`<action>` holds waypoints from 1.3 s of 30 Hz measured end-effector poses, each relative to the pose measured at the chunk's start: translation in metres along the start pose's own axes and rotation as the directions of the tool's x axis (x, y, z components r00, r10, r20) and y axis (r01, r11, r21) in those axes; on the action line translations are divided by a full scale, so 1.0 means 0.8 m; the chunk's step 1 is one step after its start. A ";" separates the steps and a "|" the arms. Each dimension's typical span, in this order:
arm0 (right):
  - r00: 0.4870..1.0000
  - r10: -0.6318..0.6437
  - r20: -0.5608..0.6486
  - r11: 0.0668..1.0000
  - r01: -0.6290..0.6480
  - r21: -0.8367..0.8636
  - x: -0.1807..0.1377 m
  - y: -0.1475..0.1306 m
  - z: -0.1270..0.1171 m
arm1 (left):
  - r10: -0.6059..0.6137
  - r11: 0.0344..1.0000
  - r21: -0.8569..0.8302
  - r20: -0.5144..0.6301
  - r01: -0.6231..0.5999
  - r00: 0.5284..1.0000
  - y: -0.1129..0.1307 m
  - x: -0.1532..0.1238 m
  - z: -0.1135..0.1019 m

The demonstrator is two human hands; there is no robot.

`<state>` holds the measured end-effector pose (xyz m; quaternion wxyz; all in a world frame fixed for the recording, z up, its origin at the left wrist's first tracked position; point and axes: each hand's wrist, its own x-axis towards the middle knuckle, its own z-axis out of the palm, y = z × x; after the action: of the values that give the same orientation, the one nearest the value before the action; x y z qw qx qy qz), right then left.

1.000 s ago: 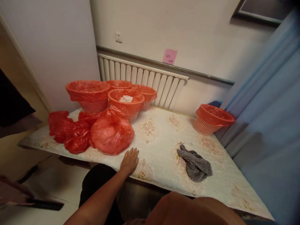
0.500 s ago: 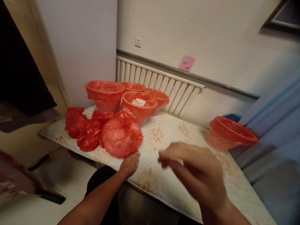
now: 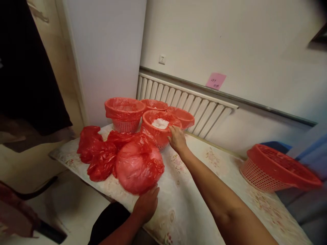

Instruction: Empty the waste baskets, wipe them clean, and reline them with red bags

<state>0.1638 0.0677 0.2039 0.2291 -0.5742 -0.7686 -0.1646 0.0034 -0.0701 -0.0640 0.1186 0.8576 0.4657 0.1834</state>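
Observation:
My right hand reaches across to a red plastic basket lined with a red plastic bag, with white material inside. Its fingers lie over the near right rim, the thumb on the outer side. At the table's front edge, my left hand lies with fingers stretched out, beside a round pinkish-red thing wrapped in a red plastic bag. More crumpled red bags lie to the left of it.
Further bag-lined baskets stand behind: one at left, others by the white radiator. A lone lined basket sits at the right by blue cloth. A floral cover lies over the table. Dark clothing hangs at left.
My right hand has moved forward and left from above the table to the basket's rim. My left hand stays by the wrapped round thing. The view has shifted slightly.

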 end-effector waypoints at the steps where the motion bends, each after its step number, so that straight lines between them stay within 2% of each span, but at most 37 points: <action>1: 0.999 -0.010 0.046 0.998 0.013 -0.067 0.009 0.000 0.009 | -0.008 1.000 -0.004 0.006 0.008 1.000 0.000 0.000 0.000; 4: 0.982 -0.009 0.191 0.982 0.045 -0.183 0.027 0.004 0.030 | -0.026 1.000 -0.016 0.008 0.026 1.000 0.001 -0.001 0.001; 6: 0.972 0.000 0.236 0.979 0.048 -0.197 0.031 0.009 0.036 | -0.033 0.999 -0.022 -0.001 0.033 0.999 0.000 0.000 0.003; 9: 0.970 0.021 0.241 0.978 0.030 -0.204 0.023 0.017 0.032 | -0.033 0.999 -0.022 -0.001 0.033 0.999 -0.001 0.000 0.004; 12: 0.978 0.068 0.195 0.974 -0.022 -0.227 0.001 0.028 0.012 | -0.038 0.999 -0.015 0.013 0.038 0.999 -0.001 0.001 0.002; 17: 0.987 0.150 0.062 0.957 -0.129 -0.259 -0.058 0.063 -0.049 | -0.037 0.999 -0.002 0.018 0.037 0.999 0.001 0.002 -0.001; 24: 0.993 0.117 0.023 0.953 -0.106 -0.285 -0.167 0.099 -0.132 | 0.006 1.000 0.002 -0.037 -0.006 0.999 -0.003 0.003 0.004; 32: 0.996 0.089 -0.011 0.972 -0.090 -0.217 -0.283 0.098 -0.191 | 0.009 0.999 0.043 0.003 -0.009 1.000 -0.002 0.006 0.000; 39: 0.997 0.075 -0.026 0.992 -0.077 -0.098 -0.349 0.075 -0.220 | 0.029 0.997 0.068 0.002 -0.029 1.000 -0.003 0.010 -0.002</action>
<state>0.3159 -0.2318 0.2003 0.2148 -0.6118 -0.7345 -0.2002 0.0052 -0.0621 -0.0617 0.0869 0.8679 0.4590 0.1690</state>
